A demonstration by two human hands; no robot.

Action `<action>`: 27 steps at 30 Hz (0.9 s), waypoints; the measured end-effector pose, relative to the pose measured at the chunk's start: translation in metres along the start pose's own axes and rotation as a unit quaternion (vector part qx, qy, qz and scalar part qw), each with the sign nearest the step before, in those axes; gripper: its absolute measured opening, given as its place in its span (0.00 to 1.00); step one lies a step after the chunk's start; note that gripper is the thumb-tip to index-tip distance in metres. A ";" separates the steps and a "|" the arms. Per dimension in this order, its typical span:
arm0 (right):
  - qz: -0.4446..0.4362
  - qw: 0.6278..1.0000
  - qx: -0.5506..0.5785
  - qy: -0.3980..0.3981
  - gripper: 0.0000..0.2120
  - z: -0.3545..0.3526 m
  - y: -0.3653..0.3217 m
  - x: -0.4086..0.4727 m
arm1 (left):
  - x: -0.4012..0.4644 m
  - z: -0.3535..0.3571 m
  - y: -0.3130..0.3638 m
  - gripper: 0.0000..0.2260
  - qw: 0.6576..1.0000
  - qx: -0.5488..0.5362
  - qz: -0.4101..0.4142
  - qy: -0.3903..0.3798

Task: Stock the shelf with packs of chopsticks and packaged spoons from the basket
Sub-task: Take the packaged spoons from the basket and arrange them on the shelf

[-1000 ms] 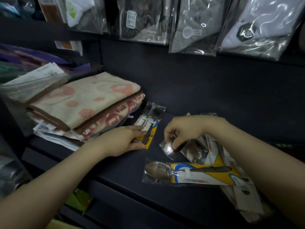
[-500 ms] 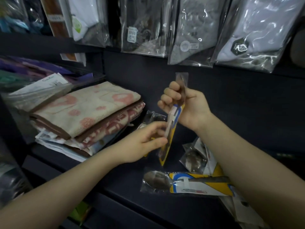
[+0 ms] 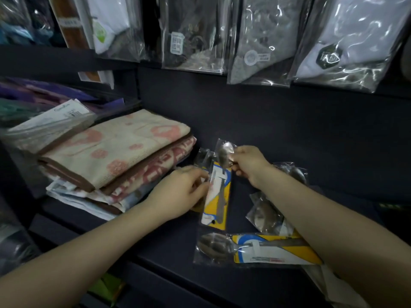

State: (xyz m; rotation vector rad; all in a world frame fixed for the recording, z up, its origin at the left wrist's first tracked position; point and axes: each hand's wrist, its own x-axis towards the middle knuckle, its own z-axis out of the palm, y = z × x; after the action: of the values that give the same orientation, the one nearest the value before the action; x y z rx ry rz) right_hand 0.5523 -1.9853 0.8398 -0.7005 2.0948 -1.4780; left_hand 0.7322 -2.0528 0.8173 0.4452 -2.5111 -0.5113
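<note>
Right hand (image 3: 246,165): fingers curled, pinching the bowl end of the clear-wrapped metal spoon on yellow-and-white card (image 3: 219,187)
Left hand (image 3: 182,192): fingers pinch the card's left edge
Spoon pack: on dark navy shelf (image 3: 169,241), over another pack beside folded pink-patterned towels (image 3: 115,156)
Nearby: similar packaged spoon (image 3: 251,248) lies crosswise at the front

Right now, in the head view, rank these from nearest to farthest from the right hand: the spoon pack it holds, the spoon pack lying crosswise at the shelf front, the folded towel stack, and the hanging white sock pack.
From the right hand:
1. Held spoon pack, in its grip, just left.
2. Crosswise spoon pack, below at the shelf front.
3. Folded towel stack, left.
4. White sock pack, hanging upper right.
</note>
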 end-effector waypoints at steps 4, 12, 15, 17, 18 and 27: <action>0.037 0.996 -0.049 0.059 0.12 -0.002 0.002 0.018 | -0.007 -0.005 -0.023 0.38 0.969 0.164 0.008 -0.185; 0.051 0.992 -0.104 0.038 0.13 -0.003 0.015 0.037 | -0.010 -0.001 -0.031 0.45 0.950 0.203 0.021 -0.238; 0.030 0.992 -0.122 0.006 0.13 -0.010 0.012 0.037 | -0.008 0.002 -0.028 0.35 0.956 0.189 0.007 -0.225; 0.007 0.981 -0.192 0.017 0.08 -0.016 0.011 0.032 | -0.008 0.002 -0.026 0.35 0.958 0.180 0.005 -0.223; -0.022 0.966 -0.257 0.029 0.05 -0.019 0.011 0.026 | -0.008 0.002 -0.025 0.38 0.959 0.179 0.007 -0.219; -0.219 0.786 -0.506 -0.279 0.34 -0.014 0.002 -0.048 | 0.000 0.002 -0.018 0.28 0.952 0.153 0.031 -0.262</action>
State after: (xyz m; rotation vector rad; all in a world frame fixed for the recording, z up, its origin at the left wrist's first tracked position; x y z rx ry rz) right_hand 0.5795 -1.9436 0.8468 -1.8354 2.1567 -0.0528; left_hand 0.7347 -2.0680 0.8079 0.3785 -3.1277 -0.2322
